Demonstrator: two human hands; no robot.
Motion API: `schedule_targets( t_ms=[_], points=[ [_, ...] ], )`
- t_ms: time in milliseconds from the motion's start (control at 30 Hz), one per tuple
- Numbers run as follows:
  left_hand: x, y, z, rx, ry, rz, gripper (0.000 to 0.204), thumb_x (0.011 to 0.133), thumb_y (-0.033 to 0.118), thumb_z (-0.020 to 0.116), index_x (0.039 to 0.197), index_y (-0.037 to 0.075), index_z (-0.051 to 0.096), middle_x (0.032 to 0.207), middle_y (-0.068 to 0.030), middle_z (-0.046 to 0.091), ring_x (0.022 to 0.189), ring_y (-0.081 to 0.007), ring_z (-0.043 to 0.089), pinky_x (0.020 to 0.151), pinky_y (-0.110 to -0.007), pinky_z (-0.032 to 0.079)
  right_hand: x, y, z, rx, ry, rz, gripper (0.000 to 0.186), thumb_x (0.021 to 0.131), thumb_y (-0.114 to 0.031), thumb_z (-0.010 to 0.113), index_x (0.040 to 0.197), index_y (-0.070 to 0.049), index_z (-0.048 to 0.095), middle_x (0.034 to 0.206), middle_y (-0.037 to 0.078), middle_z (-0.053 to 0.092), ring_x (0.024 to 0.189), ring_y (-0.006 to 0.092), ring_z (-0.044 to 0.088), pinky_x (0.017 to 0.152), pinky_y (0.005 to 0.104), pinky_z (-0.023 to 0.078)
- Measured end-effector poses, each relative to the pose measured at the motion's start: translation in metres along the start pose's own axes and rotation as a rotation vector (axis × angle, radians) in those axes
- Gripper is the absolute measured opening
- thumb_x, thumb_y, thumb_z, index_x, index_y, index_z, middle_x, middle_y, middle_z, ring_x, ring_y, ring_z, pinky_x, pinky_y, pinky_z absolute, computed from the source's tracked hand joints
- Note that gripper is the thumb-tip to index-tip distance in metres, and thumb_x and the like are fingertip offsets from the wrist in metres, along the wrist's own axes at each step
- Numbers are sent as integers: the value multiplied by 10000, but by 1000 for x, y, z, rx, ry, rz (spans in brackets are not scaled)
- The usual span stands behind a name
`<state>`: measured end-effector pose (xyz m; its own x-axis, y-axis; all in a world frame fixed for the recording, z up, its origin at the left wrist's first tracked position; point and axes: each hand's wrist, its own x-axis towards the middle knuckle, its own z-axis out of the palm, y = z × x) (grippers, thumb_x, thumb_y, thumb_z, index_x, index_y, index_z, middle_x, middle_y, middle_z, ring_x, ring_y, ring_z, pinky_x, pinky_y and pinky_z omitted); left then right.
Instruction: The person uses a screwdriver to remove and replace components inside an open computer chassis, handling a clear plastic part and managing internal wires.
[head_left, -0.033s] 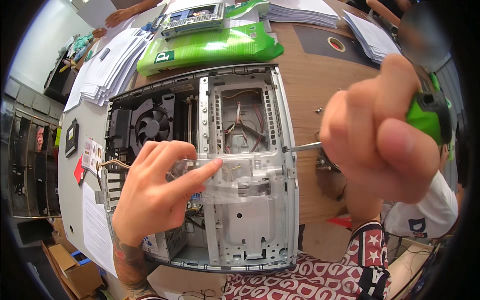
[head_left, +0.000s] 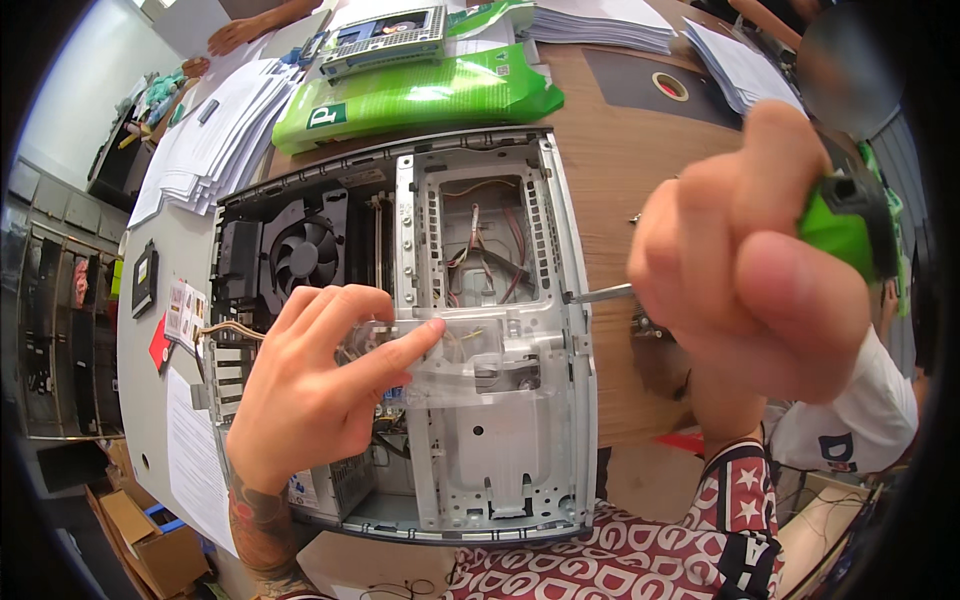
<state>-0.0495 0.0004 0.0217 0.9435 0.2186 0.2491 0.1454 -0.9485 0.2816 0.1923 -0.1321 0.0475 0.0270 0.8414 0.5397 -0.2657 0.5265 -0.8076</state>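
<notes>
An opened desktop computer case lies flat before me. My right hand, raised at the right and close to the camera, is closed around a screwdriver with a green and black handle. Its metal shaft points left, and the tip is at the right rail of the case; whether it touches a screw I cannot tell. My left hand is over the middle of the case, thumb and fingers closed on a clear plastic piece that lies across the metal frame. Small things show blurrily through the plastic.
A black fan and loose cables sit inside the case. Behind it, a green package bears a metal drive cage. Paper stacks, a tape roll and another person's hand are farther off.
My right hand and the screwdriver have shifted slightly left against the case rail. My left hand keeps its place on the clear plastic piece.
</notes>
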Motion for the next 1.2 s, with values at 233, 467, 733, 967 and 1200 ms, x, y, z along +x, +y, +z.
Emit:
schedule_targets(
  t_ms=[233, 467, 733, 967, 1200],
  points=[
    [-3, 2, 3, 66, -4, 9, 488, 647, -2, 702, 1107, 159, 714, 983, -95, 579, 864, -265, 562, 738, -379, 452, 8, 22, 22, -36, 179, 75, 175, 847, -28, 529, 772, -68, 376, 527, 1, 389, 402, 63, 283, 382, 250, 218],
    [-2, 9, -3, 88, -17, 45, 509, 627, 1, 692, 1114, 149, 707, 949, -97, 583, 829, -261, 570, 716, -379, 448, 10, 35, 27, -181, 286, 173, 236, 769, -52, 611, 654, -71, 406, 533, -25, 391, 462, 44, 328, 420, 241, 254],
    [-3, 12, -5, 28, -51, 25, 512, 615, 115, 745, 1124, 109, 694, 963, -106, 577, 800, -270, 559, 707, -386, 448, 10, 44, 21, -208, 210, 151, 168, 748, -29, 637, 634, -18, 515, 566, -10, 507, 535, 48, 444, 479, 249, 355],
    [0, 27, -9, 99, -145, 2, 568, 656, 234, 779, 1178, 58, 640, 996, -108, 609, 822, -278, 587, 729, -402, 463, 11, 46, 18, -248, 219, 132, 155, 746, -41, 650, 645, -18, 534, 559, -16, 503, 533, 45, 437, 476, 246, 355],
    [-13, 3, -12, -256, 51, -237, 431, 792, 99, 696, 1205, 30, 597, 864, -133, 699, 734, -269, 694, 661, -317, 527, 18, 31, 17, -258, 284, 14, 200, 861, -75, 553, 710, -67, 421, 485, -33, 362, 388, 36, 275, 367, 232, 199]
  ],
)
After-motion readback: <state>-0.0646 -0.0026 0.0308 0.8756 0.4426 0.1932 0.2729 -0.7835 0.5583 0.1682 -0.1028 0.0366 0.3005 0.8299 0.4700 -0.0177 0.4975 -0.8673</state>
